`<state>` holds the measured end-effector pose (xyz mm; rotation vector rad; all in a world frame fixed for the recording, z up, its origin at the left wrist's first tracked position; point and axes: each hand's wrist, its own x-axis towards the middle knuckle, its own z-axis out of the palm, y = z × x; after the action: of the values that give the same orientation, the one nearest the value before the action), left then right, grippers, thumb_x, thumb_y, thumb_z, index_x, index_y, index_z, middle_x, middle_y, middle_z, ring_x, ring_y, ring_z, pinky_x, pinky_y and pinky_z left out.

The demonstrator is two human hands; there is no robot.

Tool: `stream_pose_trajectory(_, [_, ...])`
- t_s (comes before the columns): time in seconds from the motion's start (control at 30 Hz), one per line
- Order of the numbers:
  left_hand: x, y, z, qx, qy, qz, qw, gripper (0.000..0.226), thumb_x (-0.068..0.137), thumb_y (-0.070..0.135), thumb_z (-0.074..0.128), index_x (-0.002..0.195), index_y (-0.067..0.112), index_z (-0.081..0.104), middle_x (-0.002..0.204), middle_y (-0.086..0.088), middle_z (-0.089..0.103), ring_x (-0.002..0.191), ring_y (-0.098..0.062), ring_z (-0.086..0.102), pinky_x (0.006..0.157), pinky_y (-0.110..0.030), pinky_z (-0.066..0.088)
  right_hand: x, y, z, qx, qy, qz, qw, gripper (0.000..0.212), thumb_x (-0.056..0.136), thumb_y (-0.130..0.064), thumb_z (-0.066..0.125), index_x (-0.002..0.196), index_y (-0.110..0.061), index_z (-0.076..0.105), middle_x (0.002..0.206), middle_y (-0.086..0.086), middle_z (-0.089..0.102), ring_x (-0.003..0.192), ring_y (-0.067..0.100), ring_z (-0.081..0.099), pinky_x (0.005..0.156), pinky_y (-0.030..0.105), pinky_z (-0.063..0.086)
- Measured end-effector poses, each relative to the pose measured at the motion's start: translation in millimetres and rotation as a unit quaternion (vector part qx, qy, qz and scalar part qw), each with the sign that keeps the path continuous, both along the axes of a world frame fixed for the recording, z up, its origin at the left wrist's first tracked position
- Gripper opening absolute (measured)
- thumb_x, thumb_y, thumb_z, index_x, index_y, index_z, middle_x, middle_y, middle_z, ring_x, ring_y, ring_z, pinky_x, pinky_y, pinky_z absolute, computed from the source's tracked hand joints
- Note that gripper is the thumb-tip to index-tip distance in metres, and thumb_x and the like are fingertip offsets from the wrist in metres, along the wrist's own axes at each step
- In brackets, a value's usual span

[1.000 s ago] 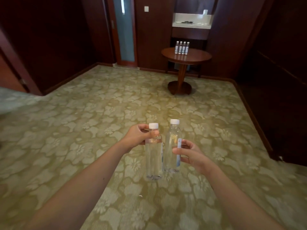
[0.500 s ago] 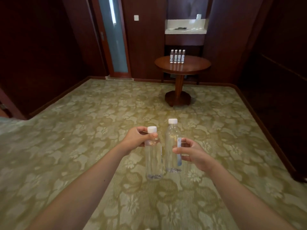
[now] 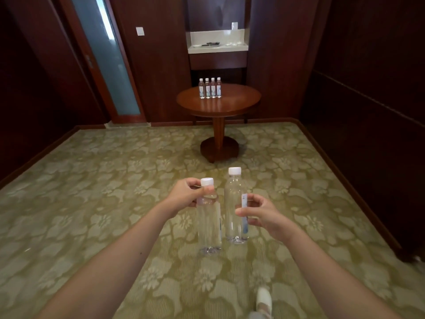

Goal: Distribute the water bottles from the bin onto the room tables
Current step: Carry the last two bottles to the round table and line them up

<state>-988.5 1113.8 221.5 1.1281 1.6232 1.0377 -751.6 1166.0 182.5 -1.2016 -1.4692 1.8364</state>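
A frosted glass door panel (image 3: 108, 65) stands at far left in the dark wood wall; over the green floral carpet (image 3: 92, 203) the left hand (image 3: 187, 194) pinches the neck of a clear plastic water bottle with a white cap (image 3: 209, 226), upright; beyond, a round red-brown wooden bench (image 3: 230, 105) carries four small white-capped water bottles (image 3: 210, 88) in a tight row near its back edge; just beside the first bottle, a second clear white-capped bottle (image 3: 233, 203) sits higher, upright, gripped at mid-body by the right hand (image 3: 261, 215); a white shoe (image 3: 263, 300) shows at the bottom edge.
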Motion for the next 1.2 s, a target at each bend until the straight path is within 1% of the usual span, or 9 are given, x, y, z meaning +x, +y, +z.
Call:
stream_pose_trajectory(0.13, [7.7,102.0,1.0,0.016,-0.004,0.004,1.0,0.04,0.075,0.038,0.078,0.107,0.015,0.07,0.09,-0.003,0.074,0.078,-0.014,0.071,0.075,-0.032,0.057,2.5,104.7,1.4,0.01,-0.004,0.018,1.0,0.05,0.068,-0.01,0.087,0.111,-0.02,0.064,0.115,0.012,0.07,0.104,0.021,0.069,0.081,0.031,0.054])
stream_pose_trajectory(0.33, [22.4,241.8,16.9,0.037,-0.014,0.024,0.999,0.036,0.076,0.038,0.078,0.105,0.018,0.07,0.094,-0.004,0.074,0.08,-0.013,0.071,0.074,-0.03,0.057,15.9,257.3,17.9,0.022,-0.014,0.046,0.999,0.048,0.068,-0.008,0.087,0.109,-0.021,0.066,0.113,0.012,0.068,0.103,0.022,0.07,0.095,0.042,0.053])
stream_pose_trajectory(0.43, [26.9,294.5,19.2,0.041,-0.027,0.035,0.998,0.03,0.077,0.036,0.078,0.101,0.019,0.07,0.094,-0.007,0.074,0.079,-0.013,0.069,0.07,-0.026,0.056,17.3,313.4,23.3,0.026,-0.017,0.053,0.998,0.046,0.07,-0.007,0.086,0.108,-0.021,0.065,0.107,0.006,0.069,0.095,0.015,0.069,0.088,0.036,0.053])
stream_pose_trajectory(0.57, [26.6,363.5,17.0,0.028,-0.02,0.035,0.999,0.029,0.081,0.031,0.077,0.104,0.016,0.071,0.102,-0.016,0.073,0.088,-0.024,0.07,0.075,-0.032,0.055,17.6,382.3,21.0,0.027,-0.021,0.051,0.998,0.047,0.068,-0.008,0.087,0.108,-0.02,0.066,0.113,0.01,0.071,0.103,0.021,0.07,0.098,0.044,0.053])
stream_pose_trajectory(0.63, [22.9,400.3,15.8,0.026,-0.018,0.034,0.999,0.031,0.081,0.03,0.077,0.106,0.014,0.07,0.104,-0.016,0.073,0.09,-0.025,0.071,0.078,-0.035,0.056,14.2,419.3,18.0,0.026,-0.024,0.052,0.998,0.047,0.068,-0.008,0.087,0.108,-0.021,0.067,0.108,0.008,0.07,0.107,0.024,0.069,0.1,0.045,0.052])
stream_pose_trajectory(0.77, [7.7,483.1,13.2,0.032,-0.014,0.029,0.999,0.033,0.081,0.032,0.077,0.108,0.015,0.069,0.1,-0.009,0.075,0.082,-0.014,0.072,0.066,-0.022,0.056,-1.1,500.7,8.4,0.029,-0.011,0.053,0.998,0.044,0.069,-0.008,0.087,0.105,-0.023,0.068,0.101,0.003,0.065,0.098,0.016,0.07,0.091,0.039,0.054])
stream_pose_trajectory(0.9, [-21.4,579.9,16.8,0.046,-0.001,0.019,0.999,0.03,0.081,0.034,0.077,0.105,0.017,0.07,0.087,0.002,0.074,0.077,-0.005,0.07,0.057,-0.015,0.052,-30.6,597.6,7.2,0.038,0.006,0.053,0.998,0.048,0.066,-0.006,0.089,0.107,-0.02,0.069,0.102,0.006,0.062,0.095,0.018,0.068,0.085,0.036,0.059])
stream_pose_trajectory(1.03, [-62.7,686.0,29.0,0.055,0.026,0.014,0.998,0.03,0.079,0.038,0.078,0.1,0.017,0.072,0.077,0.008,0.069,0.068,0.001,0.065,0.056,-0.014,0.048,-67.8,698.7,16.1,0.047,0.009,0.041,0.998,0.052,0.065,-0.003,0.089,0.111,-0.015,0.068,0.105,0.01,0.062,0.096,0.019,0.068,0.091,0.042,0.058])
stream_pose_trajectory(1.2, [-104.6,797.0,44.4,0.071,0.038,0.007,0.997,0.03,0.08,0.032,0.078,0.1,0.011,0.07,0.051,0.017,0.06,0.051,0.006,0.056,0.048,-0.011,0.043,-111.7,807.8,24.1,0.062,0.006,0.03,0.998,0.065,0.048,-0.019,0.093,0.108,-0.018,0.07,0.105,0.009,0.067,0.107,0.027,0.069,0.097,0.05,0.054])
